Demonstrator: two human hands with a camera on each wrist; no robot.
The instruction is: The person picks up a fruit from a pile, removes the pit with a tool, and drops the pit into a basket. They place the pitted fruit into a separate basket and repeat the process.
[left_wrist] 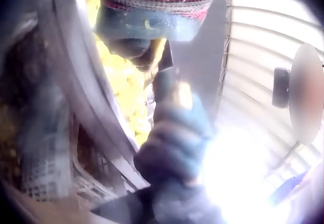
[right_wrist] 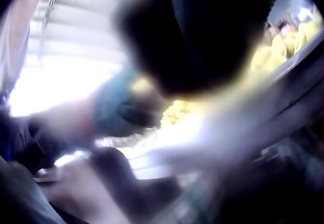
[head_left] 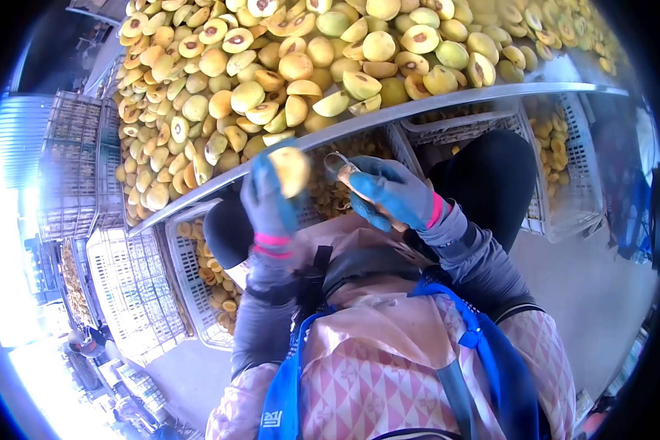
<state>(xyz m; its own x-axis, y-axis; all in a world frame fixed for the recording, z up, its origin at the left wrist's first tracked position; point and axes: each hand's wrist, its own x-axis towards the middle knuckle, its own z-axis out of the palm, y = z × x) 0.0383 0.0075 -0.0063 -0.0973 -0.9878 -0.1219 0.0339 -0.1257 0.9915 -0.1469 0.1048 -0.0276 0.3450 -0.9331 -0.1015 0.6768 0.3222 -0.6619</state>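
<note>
My left hand (head_left: 265, 202), in a grey and blue work glove with a pink cuff band, holds a yellow peach half (head_left: 291, 171) near the table's front edge. It is blurred in the head view. To its right, my gloved right hand (head_left: 394, 192) grips a pitting tool (head_left: 347, 173) with a wooden handle and a thin metal loop at its tip. The loop points toward the peach half, with a gap between them. Much of the right hand (right_wrist: 202, 32) is dark and blurred in its own wrist view.
Halved peaches (head_left: 271, 81), many with brown pits, heap behind the table's metal rim (head_left: 418, 104). Below stand plastic crates, one holding peach halves (head_left: 216, 282) at left, another (head_left: 583, 158) at right. Stacked crates (head_left: 73, 165) stand far left. My knees flank the space under the rim.
</note>
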